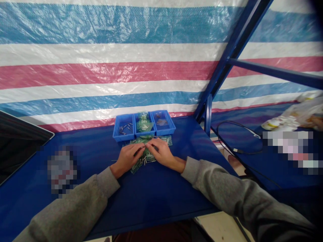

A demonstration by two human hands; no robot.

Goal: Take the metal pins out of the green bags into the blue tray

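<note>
Both hands meet over a loose pile near the middle of the blue tabletop [148, 191], the left hand [128, 156] and the right hand [164, 154] with fingers bent inward and fingertips nearly touching. Something small and dark seems to show at the fingertips — too small to make out, so I cannot tell whether either hand grips it.

Green packets [150, 157] lie beneath and between the hands, their middle partly covered by the fingers. Thin metal pins [144, 160] stick out on the near side of the pile.

Just beyond the hands stand three blue bins, side by side: the left bin [124, 137] holds more pins, the middle bin [142, 134] green packets, and the right bin [165, 130] a pale packet and other small pieces. Whitish patches on the middle bin's packets are too small to read as print.

Blocky blurring hides an item [62, 169] at the left and another patch [290, 148] at the right — any labels there are lost. A dark panel [17, 144] is cut off by the left edge.
</note>
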